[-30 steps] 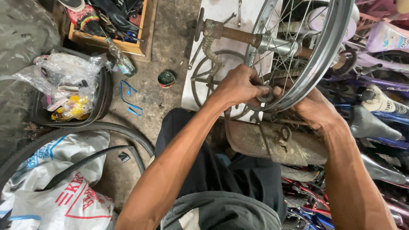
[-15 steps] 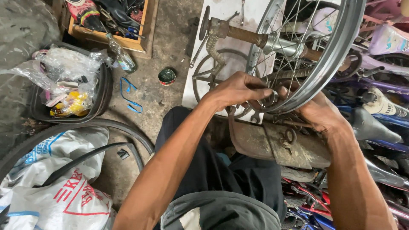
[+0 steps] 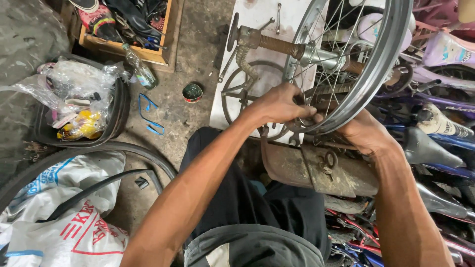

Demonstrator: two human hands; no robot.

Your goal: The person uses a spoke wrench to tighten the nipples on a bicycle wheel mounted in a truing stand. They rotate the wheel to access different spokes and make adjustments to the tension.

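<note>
I have a bare bicycle wheel in front of me, a shiny metal rim with thin spokes, no tyre on it, standing upright with its hub carried on a rusty threaded axle of a truing stand. Both my hands meet at the lowest stretch of the rim. My left hand reaches in from the spoke side, its fingers curled down and pinched close at the spoke ends near the rim; I cannot tell whether they hold a small tool or only a spoke nipple. My right hand cups the outside of the rim, its fingers mostly hidden behind the metal, so how tightly it grips I cannot tell.

As I judge it, the wheel is already laced and mounted, and the work under way is spoke-by-spoke adjusting; how many spokes remain the view does not show.

Just below the hands sits a rusty metal box. On the concrete floor to my left lie a small green tin, a glass bottle, loose black tyres and a white sack.
</note>
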